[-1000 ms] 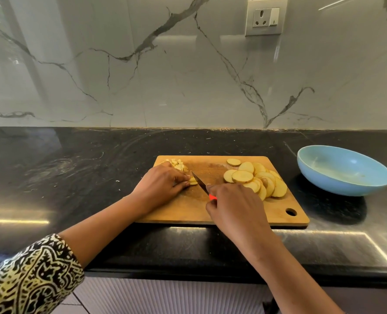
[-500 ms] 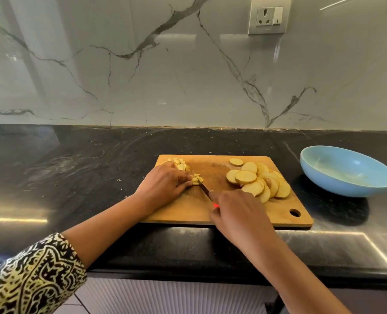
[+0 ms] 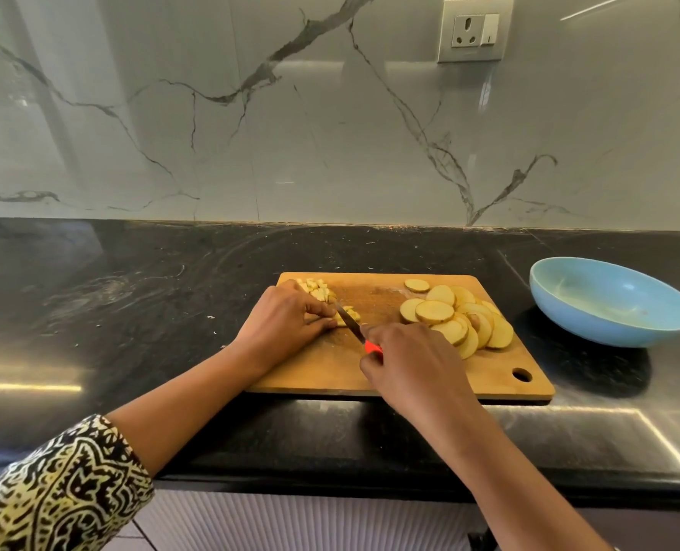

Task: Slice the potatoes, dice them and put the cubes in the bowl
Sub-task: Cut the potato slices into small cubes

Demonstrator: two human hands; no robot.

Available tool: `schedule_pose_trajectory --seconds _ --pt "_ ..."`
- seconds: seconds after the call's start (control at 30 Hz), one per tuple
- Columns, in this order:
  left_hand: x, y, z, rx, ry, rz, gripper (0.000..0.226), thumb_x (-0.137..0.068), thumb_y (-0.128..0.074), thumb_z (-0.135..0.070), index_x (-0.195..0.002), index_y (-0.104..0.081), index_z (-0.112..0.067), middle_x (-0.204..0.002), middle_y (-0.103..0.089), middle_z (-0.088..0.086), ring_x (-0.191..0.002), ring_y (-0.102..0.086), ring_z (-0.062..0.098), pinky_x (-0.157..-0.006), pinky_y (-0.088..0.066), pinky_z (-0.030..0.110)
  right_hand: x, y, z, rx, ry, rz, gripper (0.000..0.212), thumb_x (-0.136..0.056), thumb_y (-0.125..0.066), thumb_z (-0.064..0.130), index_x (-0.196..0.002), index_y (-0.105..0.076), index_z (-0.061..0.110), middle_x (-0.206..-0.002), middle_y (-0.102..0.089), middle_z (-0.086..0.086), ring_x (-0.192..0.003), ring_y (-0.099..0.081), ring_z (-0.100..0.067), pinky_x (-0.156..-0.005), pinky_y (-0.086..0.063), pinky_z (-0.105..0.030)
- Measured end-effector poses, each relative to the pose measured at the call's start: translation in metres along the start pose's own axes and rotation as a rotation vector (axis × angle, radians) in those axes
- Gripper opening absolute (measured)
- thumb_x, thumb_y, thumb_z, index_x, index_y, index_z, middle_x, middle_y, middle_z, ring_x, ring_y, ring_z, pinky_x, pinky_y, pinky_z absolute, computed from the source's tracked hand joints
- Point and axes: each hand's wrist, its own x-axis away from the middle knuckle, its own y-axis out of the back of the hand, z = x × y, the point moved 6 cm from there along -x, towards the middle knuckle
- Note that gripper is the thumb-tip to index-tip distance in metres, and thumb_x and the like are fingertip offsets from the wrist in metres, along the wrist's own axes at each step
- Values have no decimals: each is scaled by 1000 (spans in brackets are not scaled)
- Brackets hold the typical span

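Observation:
A wooden cutting board [image 3: 330, 371] lies on the black counter. My right hand [image 3: 406, 363] grips a knife [image 3: 350, 324] with a red handle; its blade points up-left into a potato slice being cut [image 3: 348, 314]. My left hand [image 3: 286, 324] has its fingertips curled down on that piece, right beside the blade. A small heap of potato cubes [image 3: 316, 288] lies behind my left hand at the board's far left corner. A pile of round potato slices [image 3: 457, 316] covers the board's right half. A light blue bowl [image 3: 608, 300] stands to the right of the board and looks empty.
The black stone counter [image 3: 131, 304] stretches left of the board and behind it up to a marble-look wall. A wall socket [image 3: 475, 29] sits high on the wall at the right. The counter's front edge runs just below the board.
The knife blade has moved a little along the potato piece under my left fingertips, and a few cut bits now lie by the blade. The view has shifted slightly.

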Motion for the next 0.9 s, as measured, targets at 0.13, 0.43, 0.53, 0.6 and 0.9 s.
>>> schedule_pose_trajectory --seconds 0.13,0.43,0.53,0.6,0.9 --pt "-1 -1 -3 -7 -49 -20 19 -82 -71 -33 -97 -76 -23 -91 -72 -2 -88 -55 14 -77 -49 38 -6 -10 2 40 -2 45 33 -96 -51 32 -127 -56 23 -100 -62 5 -86 -55 -12 -70 -46 -26" --pt "0 -4 0 -52 -63 -22 24 -82 -68 -41 -100 -75 -26 -91 -71 0 -86 -57 15 -79 -47 41 11 -15 6 116 76 61 30 -98 -47 31 -126 -54 23 -100 -60 4 -83 -53 -12 -69 -44 -25" --pt "-1 -2 3 -9 1 15 30 -83 -67 -42 -108 -72 -27 -98 -67 1 -89 -57 14 -84 -47 36 14 -3 -12 19 30 35 38 -95 -50 33 -133 -53 30 -93 -63 10 -75 -55 -6 -68 -50 -24" --pt "0 0 5 66 35 34 32 -83 -69 -38 -113 -69 -27 -101 -69 -3 -94 -59 11 -88 -48 35 8 0 -19 -30 4 5 42 -95 -52 34 -136 -51 32 -87 -59 15 -66 -50 -3 -62 -46 -19" --pt "3 3 7 155 40 36 31 -83 -72 -25 -113 -67 -30 -94 -70 -14 -88 -62 -2 -88 -52 28 -8 4 -42 -51 -57 -232 47 -95 -52 30 -141 -46 29 -100 -71 6 -76 -58 -7 -64 -45 -22"
